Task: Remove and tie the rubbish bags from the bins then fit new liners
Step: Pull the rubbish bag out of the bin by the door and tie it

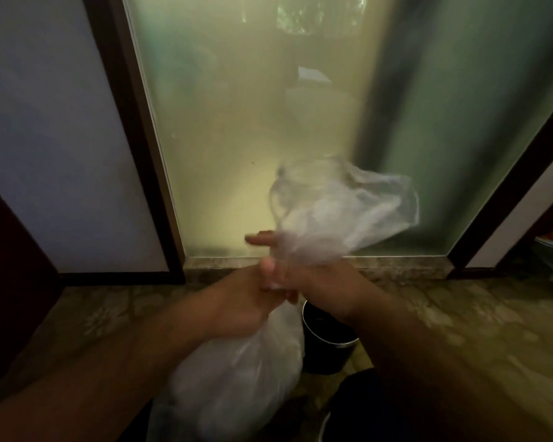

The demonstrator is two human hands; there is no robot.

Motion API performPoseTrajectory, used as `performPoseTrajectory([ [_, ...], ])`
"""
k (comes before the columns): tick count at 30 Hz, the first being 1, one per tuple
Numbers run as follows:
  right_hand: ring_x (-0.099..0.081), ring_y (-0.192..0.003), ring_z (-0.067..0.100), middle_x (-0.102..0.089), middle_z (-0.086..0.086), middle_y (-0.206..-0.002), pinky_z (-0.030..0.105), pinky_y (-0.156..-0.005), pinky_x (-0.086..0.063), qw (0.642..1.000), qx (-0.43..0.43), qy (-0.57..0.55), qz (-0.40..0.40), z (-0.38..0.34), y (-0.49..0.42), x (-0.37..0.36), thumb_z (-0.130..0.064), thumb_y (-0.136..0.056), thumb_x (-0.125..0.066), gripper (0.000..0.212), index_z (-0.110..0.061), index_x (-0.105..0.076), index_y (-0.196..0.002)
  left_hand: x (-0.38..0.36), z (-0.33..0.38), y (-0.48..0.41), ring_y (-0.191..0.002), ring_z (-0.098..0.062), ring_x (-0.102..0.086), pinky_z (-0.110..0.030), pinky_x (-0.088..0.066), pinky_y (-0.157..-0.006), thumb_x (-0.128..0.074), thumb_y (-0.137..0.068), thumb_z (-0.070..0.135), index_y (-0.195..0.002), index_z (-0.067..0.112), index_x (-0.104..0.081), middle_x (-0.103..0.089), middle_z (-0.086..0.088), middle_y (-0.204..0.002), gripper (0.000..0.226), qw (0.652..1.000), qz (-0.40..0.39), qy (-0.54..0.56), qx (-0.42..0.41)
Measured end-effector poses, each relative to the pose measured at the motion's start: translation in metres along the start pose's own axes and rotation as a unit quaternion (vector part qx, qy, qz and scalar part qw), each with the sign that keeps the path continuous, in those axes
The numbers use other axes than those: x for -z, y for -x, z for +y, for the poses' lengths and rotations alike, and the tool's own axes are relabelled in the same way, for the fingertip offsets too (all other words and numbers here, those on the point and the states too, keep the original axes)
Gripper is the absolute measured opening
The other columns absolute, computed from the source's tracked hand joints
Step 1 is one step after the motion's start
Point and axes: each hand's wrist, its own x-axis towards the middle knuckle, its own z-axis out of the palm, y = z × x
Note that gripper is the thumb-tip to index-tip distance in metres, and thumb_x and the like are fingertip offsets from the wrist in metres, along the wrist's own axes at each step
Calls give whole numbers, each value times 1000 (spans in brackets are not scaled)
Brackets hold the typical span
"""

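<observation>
left hand (237, 301) grips bag (233, 378) at the neck, right hand (320, 282) pinches the loose top just above, bag held off floor (460, 314) beside bin (326, 349); imo twist neck tight, then loop top thru & pull snug w/o tearing.

Blurred and cropped
Loose top of the rubbish bag (237, 378) motion-smeared, base cut off below — black bin (323, 352) half hidden behind right forearm (403, 346).
</observation>
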Motion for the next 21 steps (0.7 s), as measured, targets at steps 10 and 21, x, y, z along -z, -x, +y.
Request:
performPoseTrajectory([
  [10,-64,-90,17,-65,-4,-72,43,-96,-46,967,-43,-197,153,16,1,21,-55,-83,-66,42,-20,-67,-60,29,-17,7,-56,-7,-53,-23,-42,-53,-67,-88,45,-80,36,-70,-59,7,-64,12,995,7,-93,-35],
  [21,-60,-54,2,-77,3,-94,29,-68,-42,954,-65,-266,123,-5,33,14,-43,-89,-49,39,-10,-67,-99,14,-14,-2,-78,-9,-62,-39,-52,-72,-27,-90,74,-96,35,-70,-67,8,-86,59,979,24,-192,-69],
])
